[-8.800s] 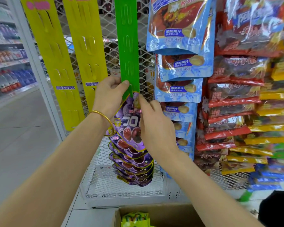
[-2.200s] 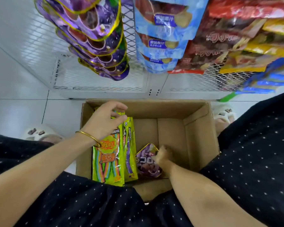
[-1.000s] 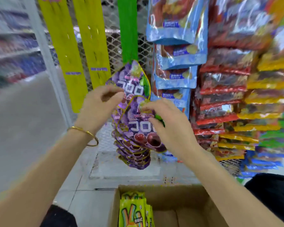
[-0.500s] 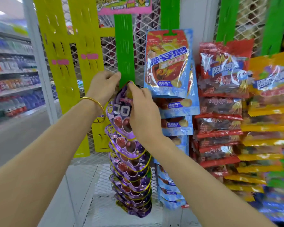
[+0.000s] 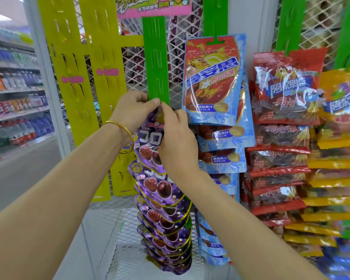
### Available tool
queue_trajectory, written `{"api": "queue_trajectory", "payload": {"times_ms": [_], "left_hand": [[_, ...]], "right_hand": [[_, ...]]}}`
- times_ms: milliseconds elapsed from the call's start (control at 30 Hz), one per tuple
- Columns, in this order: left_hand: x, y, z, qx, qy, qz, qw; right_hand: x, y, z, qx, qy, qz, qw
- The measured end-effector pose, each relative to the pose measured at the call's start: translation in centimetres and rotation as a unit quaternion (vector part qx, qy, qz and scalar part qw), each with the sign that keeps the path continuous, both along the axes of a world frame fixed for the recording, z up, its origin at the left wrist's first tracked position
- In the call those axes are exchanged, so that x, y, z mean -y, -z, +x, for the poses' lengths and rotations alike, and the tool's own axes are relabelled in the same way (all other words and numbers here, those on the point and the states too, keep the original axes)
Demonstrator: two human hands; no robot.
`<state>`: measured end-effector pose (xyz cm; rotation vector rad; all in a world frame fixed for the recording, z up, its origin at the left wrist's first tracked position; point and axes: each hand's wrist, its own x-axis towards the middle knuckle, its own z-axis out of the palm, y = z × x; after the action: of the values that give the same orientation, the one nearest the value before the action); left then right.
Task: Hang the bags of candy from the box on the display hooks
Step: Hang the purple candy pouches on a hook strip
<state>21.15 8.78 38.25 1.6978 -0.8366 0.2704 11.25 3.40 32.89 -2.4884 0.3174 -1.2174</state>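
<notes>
A purple grape candy bag (image 5: 149, 138) is held up against the lower part of a green hanging strip (image 5: 156, 63). My left hand (image 5: 132, 110) pinches the bag's top edge from the left, right at the strip. My right hand (image 5: 175, 136) pinches the same top edge from the right and covers much of the bag's front. Below it, several more purple bags (image 5: 166, 219) hang in an overlapping column on the strip. The box is out of view.
Two yellow strips (image 5: 85, 77) hang bare on the white mesh rack (image 5: 121, 229) to the left. Blue-and-red bags (image 5: 212, 81), red bags (image 5: 279, 102) and orange-yellow bags (image 5: 339, 138) fill the strips to the right. Drink shelves (image 5: 12, 102) line the aisle at the far left.
From the box I picked up a purple bag with my right hand and lifted it to the green strip. Over the last half second both hands stayed pinching its top there.
</notes>
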Motion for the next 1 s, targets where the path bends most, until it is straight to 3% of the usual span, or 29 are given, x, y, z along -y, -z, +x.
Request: {"api": "queue_trajectory", "payload": {"times_ms": [667, 1000], "left_hand": [[0.3, -0.2, -0.2, -0.087, 0.036, -0.026, 0.995], [-0.6, 1.2, -0.6, -0.017, 0.034, -0.005, 0.999]], "right_hand": [[0.5, 0.5, -0.4, -0.048, 0.048, -0.047, 0.997], [1.2, 2.2, -1.1, -0.074, 0.040, -0.100, 0.991]]}}
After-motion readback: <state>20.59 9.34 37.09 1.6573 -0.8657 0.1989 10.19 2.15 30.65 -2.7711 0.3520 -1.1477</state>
